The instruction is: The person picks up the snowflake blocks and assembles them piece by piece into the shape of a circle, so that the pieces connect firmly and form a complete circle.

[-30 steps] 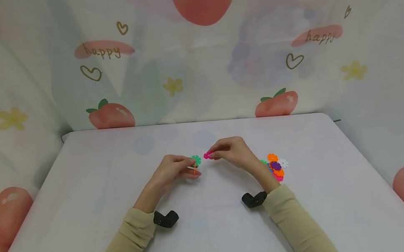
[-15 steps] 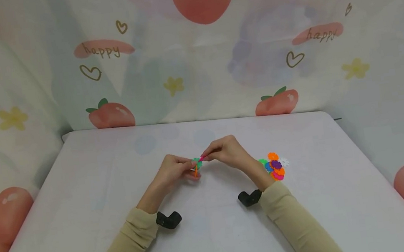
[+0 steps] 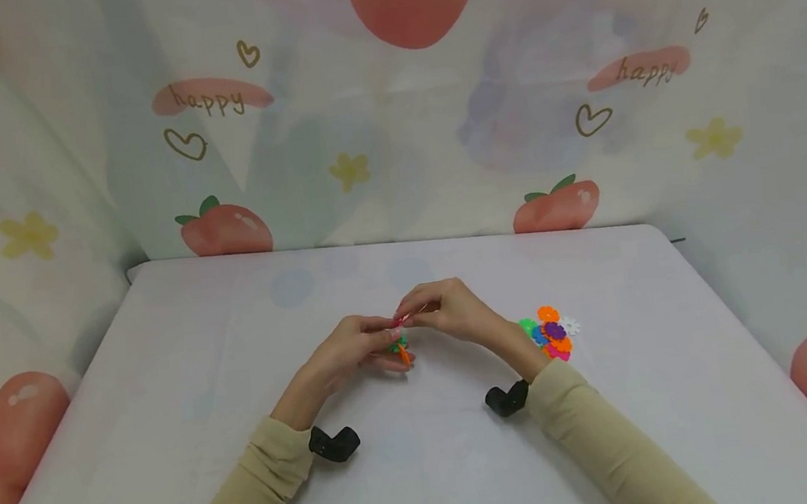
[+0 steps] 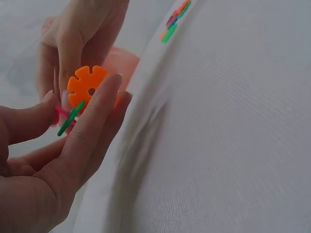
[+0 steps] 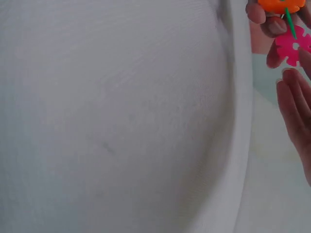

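Over the middle of the table, my left hand (image 3: 346,350) holds a flower-shaped interlocking disc in green (image 4: 71,119), seen edge-on. An orange disc (image 4: 83,87) with a notched rim is joined to it and lies against the fingers. My right hand (image 3: 462,312) meets the left one and pinches a pink disc (image 5: 287,46) by its edge. In the right wrist view the pink disc touches the green one (image 5: 291,23); whether their slots are interlocked I cannot tell. The left wrist view shows the pink disc mostly hidden behind the green.
A loose pile of flower discs, with orange (image 3: 548,314), purple (image 3: 554,331), white (image 3: 570,326) and other colours, lies on the white table (image 3: 430,467) beside the right forearm. A printed cloth (image 3: 387,119) hangs behind the table and at its sides.
The right hand has brought the pink disc leftward to the green disc. The two hands, apart a second ago, now meet. The orange disc has turned with the left hand.
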Motion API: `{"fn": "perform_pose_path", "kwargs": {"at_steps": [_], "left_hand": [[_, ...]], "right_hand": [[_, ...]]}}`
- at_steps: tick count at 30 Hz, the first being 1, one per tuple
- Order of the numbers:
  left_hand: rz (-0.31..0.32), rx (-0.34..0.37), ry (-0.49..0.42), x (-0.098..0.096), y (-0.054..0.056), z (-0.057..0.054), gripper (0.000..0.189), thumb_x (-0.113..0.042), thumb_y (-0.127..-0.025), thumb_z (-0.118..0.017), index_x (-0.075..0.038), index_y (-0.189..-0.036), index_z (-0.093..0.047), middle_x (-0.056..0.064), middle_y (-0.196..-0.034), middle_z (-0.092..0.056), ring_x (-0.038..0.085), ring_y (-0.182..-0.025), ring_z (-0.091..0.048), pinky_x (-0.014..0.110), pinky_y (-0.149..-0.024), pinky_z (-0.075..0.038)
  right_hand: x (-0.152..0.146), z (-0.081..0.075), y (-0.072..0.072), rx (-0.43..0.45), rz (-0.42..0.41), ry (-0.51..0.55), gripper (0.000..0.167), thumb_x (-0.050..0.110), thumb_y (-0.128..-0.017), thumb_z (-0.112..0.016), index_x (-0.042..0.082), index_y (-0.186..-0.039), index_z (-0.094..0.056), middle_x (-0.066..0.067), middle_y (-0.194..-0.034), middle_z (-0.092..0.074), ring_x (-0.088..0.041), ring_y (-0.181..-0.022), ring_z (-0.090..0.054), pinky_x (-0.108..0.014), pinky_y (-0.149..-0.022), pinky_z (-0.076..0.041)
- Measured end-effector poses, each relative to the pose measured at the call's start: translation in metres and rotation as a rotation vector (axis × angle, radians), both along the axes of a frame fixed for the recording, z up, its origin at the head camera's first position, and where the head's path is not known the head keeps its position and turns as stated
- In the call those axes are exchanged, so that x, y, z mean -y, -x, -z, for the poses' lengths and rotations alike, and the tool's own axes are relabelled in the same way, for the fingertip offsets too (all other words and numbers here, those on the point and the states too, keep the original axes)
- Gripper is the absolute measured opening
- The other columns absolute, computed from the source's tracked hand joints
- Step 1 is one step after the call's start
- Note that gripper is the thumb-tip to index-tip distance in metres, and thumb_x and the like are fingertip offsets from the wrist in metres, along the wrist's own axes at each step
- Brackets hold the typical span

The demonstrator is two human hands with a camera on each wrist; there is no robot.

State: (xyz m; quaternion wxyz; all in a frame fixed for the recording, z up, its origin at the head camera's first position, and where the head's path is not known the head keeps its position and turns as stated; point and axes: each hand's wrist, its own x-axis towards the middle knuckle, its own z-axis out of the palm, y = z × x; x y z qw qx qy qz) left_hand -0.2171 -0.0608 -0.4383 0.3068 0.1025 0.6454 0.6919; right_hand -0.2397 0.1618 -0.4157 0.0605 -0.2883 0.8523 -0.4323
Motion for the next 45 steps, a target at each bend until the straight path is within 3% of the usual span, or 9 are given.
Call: {"fn": "perform_pose_path", "kwargs": {"at_steps": [8, 14, 22, 29, 35, 40, 45], "left_hand": [[-0.074, 0.052, 0.010, 0.000, 0.000, 0.004, 0.045, -0.013, -0.104, -0.062, 0.010, -0.140, -0.052, 0.014, -0.104, -0.067, 0.026, -0.082, -0.078, 0.042, -0.089, -0.062], [-0.086, 0.065, 0.022, 0.005, 0.000, 0.006, 0.048, -0.015, -0.104, -0.062, 0.009, -0.143, -0.050, 0.017, -0.111, -0.068, 0.027, -0.084, -0.078, 0.040, -0.092, -0.060], [-0.065, 0.057, 0.003, 0.007, 0.000, 0.007, 0.049, -0.016, -0.104, -0.062, 0.009, -0.144, -0.049, 0.017, -0.105, -0.071, 0.025, -0.082, -0.078, 0.041, -0.092, -0.060], [-0.074, 0.052, 0.002, 0.007, -0.001, 0.008, 0.047, -0.014, -0.104, -0.061, 0.009, -0.144, -0.049, 0.018, -0.108, -0.070, 0.024, -0.082, -0.078, 0.040, -0.089, -0.061], [-0.089, 0.045, 0.019, 0.010, -0.003, 0.005, 0.048, -0.015, -0.104, -0.061, 0.008, -0.145, -0.049, 0.022, -0.113, -0.071, 0.024, -0.084, -0.078, 0.038, -0.091, -0.061], [-0.087, 0.033, 0.027, 0.013, -0.003, 0.003, 0.048, -0.016, -0.104, -0.061, 0.007, -0.144, -0.050, 0.026, -0.119, -0.069, 0.025, -0.085, -0.078, 0.036, -0.093, -0.060], [-0.085, 0.039, 0.013, 0.013, -0.002, 0.002, 0.047, -0.015, -0.104, -0.062, 0.008, -0.143, -0.051, 0.027, -0.122, -0.068, 0.024, -0.084, -0.078, 0.037, -0.090, -0.061]], "right_hand": [[-0.020, -0.004, -0.005, -0.011, 0.044, -0.123, 0.034, 0.012, -0.093, -0.076, 0.014, -0.127, -0.074, -0.002, -0.116, -0.076, -0.018, -0.095, -0.070, -0.039, -0.088, -0.059], [-0.050, -0.007, -0.011, 0.009, 0.076, -0.197, 0.030, 0.011, -0.093, -0.076, 0.012, -0.123, -0.075, -0.001, -0.112, -0.077, -0.015, -0.093, -0.069, -0.033, -0.086, -0.059], [-0.091, -0.010, -0.023, 0.032, 0.130, -0.294, 0.012, 0.015, -0.093, -0.077, 0.010, -0.103, -0.075, 0.001, -0.096, -0.073, -0.015, -0.085, -0.064, -0.026, -0.077, -0.055], [-0.123, -0.010, -0.031, 0.052, 0.135, -0.395, 0.016, 0.011, -0.091, -0.077, 0.005, -0.107, -0.074, -0.002, -0.098, -0.073, -0.016, -0.088, -0.063, -0.026, -0.076, -0.054], [-0.133, -0.008, -0.030, 0.060, 0.135, -0.491, 0.022, 0.013, -0.088, -0.082, 0.002, -0.105, -0.076, -0.006, -0.099, -0.071, -0.017, -0.086, -0.059, -0.028, -0.075, -0.053], [-0.130, -0.006, -0.030, 0.045, 0.134, -0.496, 0.020, 0.017, -0.085, -0.086, 0.005, -0.095, -0.072, -0.003, -0.089, -0.066, -0.014, -0.078, -0.055, -0.025, -0.069, -0.050], [-0.126, -0.003, -0.031, 0.083, 0.147, -0.435, 0.021, 0.016, -0.086, -0.084, 0.007, -0.093, -0.066, 0.001, -0.084, -0.065, -0.014, -0.079, -0.057, -0.024, -0.072, -0.051]]}}
